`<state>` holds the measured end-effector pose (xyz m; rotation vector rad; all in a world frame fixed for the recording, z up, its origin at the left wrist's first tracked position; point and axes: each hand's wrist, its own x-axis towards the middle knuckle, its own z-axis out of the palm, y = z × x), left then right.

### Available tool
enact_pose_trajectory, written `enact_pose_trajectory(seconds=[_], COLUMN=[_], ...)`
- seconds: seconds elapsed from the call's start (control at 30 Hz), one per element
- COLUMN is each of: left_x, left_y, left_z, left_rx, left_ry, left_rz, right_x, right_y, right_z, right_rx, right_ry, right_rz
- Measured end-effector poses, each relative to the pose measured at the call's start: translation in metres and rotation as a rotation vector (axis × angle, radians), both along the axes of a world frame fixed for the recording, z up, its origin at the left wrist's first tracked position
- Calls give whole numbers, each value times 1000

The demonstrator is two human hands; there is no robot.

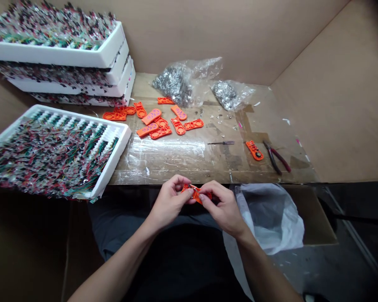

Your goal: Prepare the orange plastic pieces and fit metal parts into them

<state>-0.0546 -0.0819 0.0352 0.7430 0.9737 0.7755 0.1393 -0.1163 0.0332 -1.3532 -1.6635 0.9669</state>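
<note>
Bordering the plastic-sheeted workbench, cardboard walls behind scattered orange plastic parts

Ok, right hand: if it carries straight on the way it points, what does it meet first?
The orange plastic part, which the right hand already holds. Just past it, probably the left hand, though depth is unclear from this view.

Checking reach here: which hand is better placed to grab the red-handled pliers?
Right, probably: the right hand sits closer to the pliers than the left hand, though both hold the orange plastic piece.
</note>
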Motion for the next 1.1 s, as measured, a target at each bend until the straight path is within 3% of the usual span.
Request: enact_pose_trajectory(seconds=[0.1, 0.47, 0.6, 0.73, 0.93, 1.1], left_x=[3, 0, -1, -3, -5, -8], left_y=[-3, -13, -11, -6, 0, 3], left_z=[-2, -10, -11, -10, -1, 5], left_rx=[54, 219, 168, 28, -97, -139], left_ry=[2, 95, 60, -10, -78, -101], left_rz=[19, -23, -28, 1, 26, 55], right_x=[-7, -30, -28, -19, -14, -13], right_y=[0, -2, -2, 0, 3, 3], right_z=[0, -8, -11, -9, -1, 1], right_rx=[-114, -218, -241, -268, -179, 178], right_ry=[28, 118, 82, 54, -20, -96], right_rz=[-86, -309, -306, -180, -87, 20])
